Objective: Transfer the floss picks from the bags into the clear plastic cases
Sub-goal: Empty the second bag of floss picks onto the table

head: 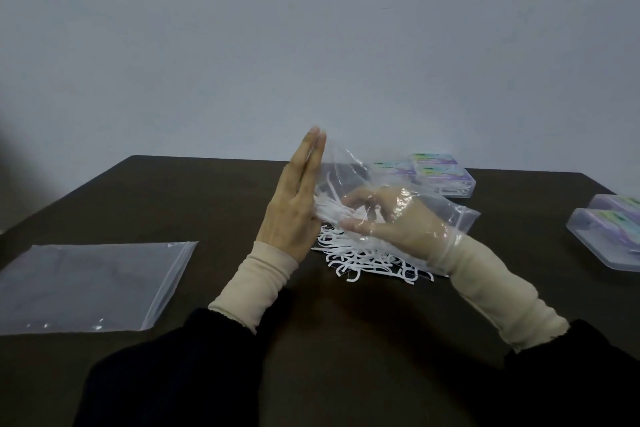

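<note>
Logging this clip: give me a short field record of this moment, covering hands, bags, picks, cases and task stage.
left hand: fingers straight, flat against the outside of the held bag
right hand: inside the held bag, fingers curled around white floss picks
loose picks: white pile on the dark table, below the hands
flat bag: lying at left, looks empty
far cases: clear, coloured labels, behind the held bag
right cases: two at the table's right edge
stage: bag being emptied; whether cases are filled cannot be told

table (207, 184) dark | floss picks (367, 260) | flat bag (86, 284) | clear cases (609, 236)
</note>
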A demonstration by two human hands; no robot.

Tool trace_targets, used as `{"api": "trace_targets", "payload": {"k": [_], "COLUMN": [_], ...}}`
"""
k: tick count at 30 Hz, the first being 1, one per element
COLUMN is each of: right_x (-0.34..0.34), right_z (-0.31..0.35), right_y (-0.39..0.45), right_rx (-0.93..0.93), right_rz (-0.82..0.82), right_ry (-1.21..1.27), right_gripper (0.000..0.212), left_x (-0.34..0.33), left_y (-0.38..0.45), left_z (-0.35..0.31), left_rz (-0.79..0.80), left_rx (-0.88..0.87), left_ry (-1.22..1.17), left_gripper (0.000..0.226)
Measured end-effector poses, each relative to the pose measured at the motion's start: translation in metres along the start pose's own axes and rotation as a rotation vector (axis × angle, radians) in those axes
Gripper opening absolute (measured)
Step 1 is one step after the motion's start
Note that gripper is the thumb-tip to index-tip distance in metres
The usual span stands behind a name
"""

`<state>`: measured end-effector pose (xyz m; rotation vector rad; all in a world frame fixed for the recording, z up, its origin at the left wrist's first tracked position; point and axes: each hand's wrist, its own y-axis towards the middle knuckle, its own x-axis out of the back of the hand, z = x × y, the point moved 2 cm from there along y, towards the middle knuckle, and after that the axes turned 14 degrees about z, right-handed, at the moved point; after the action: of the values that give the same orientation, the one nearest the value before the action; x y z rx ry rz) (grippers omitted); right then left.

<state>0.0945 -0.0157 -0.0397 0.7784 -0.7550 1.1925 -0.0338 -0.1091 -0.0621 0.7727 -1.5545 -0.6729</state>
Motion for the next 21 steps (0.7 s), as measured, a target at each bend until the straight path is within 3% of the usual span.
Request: {"api": "trace_targets", "payload": {"k": [5,8,10,14,18,21], "right_x": [-0.004,-0.010,-0.015,-0.009,-0.013,-0.009], "right_z": [0.014,0.010,0.009,0.002,-0.004,0.002], "right_y": [0.000,0.004,0.005,0.005,0.011,0.001], "right_rx": [0.017,0.034,0.041,-0.045,-0.050,-0.033], "right_rz": [0.029,0.046,0.047,0.080,0.081,-0.033], "right_ry": [-0.091,-0.094,-0.088,-0.147,-0.173,-0.080], "right_gripper": [0.020,0.062,0.072,0.042,0.032,0.025], "left_x": [-0.004,-0.005,-0.007,-0.009,-0.006,-0.004], "left_y": [0.000,0.000,-0.002,-0.002,-0.002,-0.002], "left_z": [-0.013,-0.011,-0.010,-0.007,0.001,0.007], "left_rz": [0.054,0.089,0.127,0.156,0.164,0.148], "left_rx": [-0.050,-0.088,-0.109,-0.099,-0.079,-0.051], "left_ry": [-0.015,0.018,0.048,0.074,0.047,0.038], "left_gripper": [0.098,0.104,0.105,0.107,0.111,0.105]}}
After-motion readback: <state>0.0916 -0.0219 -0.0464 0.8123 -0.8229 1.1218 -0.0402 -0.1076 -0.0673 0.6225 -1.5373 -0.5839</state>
